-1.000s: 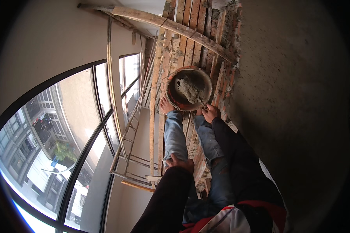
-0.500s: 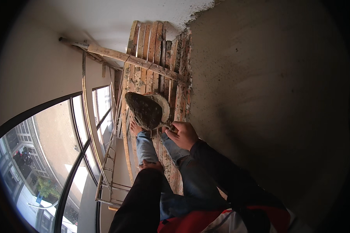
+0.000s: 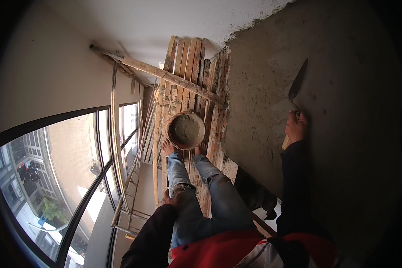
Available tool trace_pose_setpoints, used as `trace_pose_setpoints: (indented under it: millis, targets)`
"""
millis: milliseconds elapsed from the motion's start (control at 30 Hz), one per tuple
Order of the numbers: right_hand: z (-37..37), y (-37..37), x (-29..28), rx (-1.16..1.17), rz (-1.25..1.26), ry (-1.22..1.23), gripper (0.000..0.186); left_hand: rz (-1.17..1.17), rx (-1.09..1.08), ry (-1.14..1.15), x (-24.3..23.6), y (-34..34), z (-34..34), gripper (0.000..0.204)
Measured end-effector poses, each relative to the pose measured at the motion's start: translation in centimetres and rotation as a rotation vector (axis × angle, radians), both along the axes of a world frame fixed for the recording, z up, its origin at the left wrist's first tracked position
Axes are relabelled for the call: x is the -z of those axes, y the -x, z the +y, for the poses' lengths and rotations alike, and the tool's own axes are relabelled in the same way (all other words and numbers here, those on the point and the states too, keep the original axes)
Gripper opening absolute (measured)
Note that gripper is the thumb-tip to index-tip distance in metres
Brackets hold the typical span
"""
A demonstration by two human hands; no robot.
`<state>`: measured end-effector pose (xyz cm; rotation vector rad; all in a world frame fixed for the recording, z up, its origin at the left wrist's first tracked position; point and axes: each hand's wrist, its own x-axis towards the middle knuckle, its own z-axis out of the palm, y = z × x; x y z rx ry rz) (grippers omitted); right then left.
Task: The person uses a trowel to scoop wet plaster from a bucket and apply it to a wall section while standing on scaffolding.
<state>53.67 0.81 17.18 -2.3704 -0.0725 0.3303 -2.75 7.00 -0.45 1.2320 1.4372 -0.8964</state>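
Observation:
My right hand is closed round the wooden handle of a trowel at the right. Its pointed metal blade shows nearly edge-on, close against the grey plastered wall. Between my feet and just ahead of them, a round bucket with a reddish, crusted rim holds wet grey mortar. My left hand rests on my left leg by the torn knee of my jeans, holding nothing that I can see; its fingers are partly hidden.
Under my bare feet lies a platform of narrow, mortar-spattered planks. A wooden pole crosses it further ahead. At the left are metal scaffold rails and tall windows onto the street below. A dark shape sits right of my legs.
My right hand has swung the trowel from above the bucket to the wall at the right. The blade carried a heap of mortar before. The bucket now shows fully. My left hand stays on my leg.

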Motion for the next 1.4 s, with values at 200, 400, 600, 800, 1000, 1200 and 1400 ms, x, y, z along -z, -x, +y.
trace_pose_setpoints:
  millis: [200,400,600,800,1000,1200,1400]
  targets:
    - [-1.6,10.4,5.3,-0.263,0.531,0.125,0.059,0.103,0.139,0.196,-0.2,-4.7,-0.9,0.114]
    - [-0.5,17.4,21.1,-0.66,0.537,0.823,0.052,0.269,0.231,0.226,1.6,-6.0,-3.0,0.114]
    - [4.6,21.2,35.7,-0.772,0.513,1.032,0.03,0.448,0.22,0.151,3.9,-7.4,-5.6,0.113]
    - [2.8,25.5,45.4,-0.806,0.545,0.748,0.029,0.494,0.176,0.006,2.3,-9.6,-4.9,0.095]
    - [-7.0,28.1,49.1,-0.757,0.317,0.303,0.043,0.48,0.197,-0.019,1.4,-10.5,-3.6,0.097]
    - [-7.2,26.0,47.6,-0.672,0.448,0.572,0.048,0.447,0.24,0.136,1.1,-10.7,-2.6,0.097]
    - [-0.8,23.2,35.0,-0.593,0.448,0.358,0.035,0.4,0.226,0.031,2.7,-11.0,-2.0,0.096]
